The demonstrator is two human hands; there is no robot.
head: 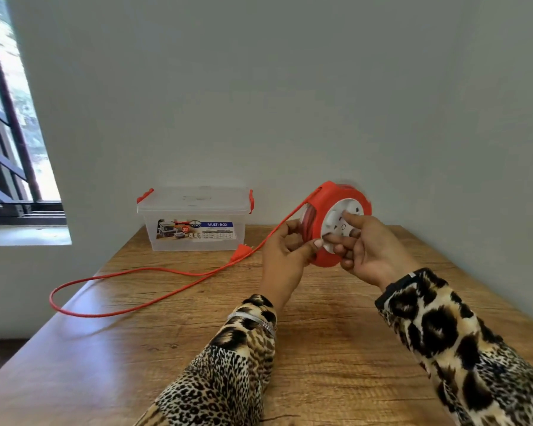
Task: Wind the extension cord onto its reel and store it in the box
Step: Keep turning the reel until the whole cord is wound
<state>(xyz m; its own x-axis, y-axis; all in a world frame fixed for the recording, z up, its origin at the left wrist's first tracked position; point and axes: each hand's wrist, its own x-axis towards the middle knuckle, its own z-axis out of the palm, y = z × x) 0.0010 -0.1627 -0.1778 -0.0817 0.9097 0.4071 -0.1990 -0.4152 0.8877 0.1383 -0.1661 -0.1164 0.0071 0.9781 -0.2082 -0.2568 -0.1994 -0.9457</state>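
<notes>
A red cord reel (326, 198) with a white socket face is held up above the wooden table (320, 333). My left hand (285, 262) grips its left rim, thumb on the front edge. My right hand (366, 250) has its fingers curled on the white face (336, 219), forefinger pressed into it. The red cord (130, 272) runs from the reel's top left down onto the table and loops out to the left edge. Its red plug (240, 252) lies in front of the box. The clear plastic box (194, 219) with red clips stands shut at the back.
A grey wall rises right behind the table. A barred window (10, 149) with a white sill is at the left. The cord's loop reaches the table's left edge.
</notes>
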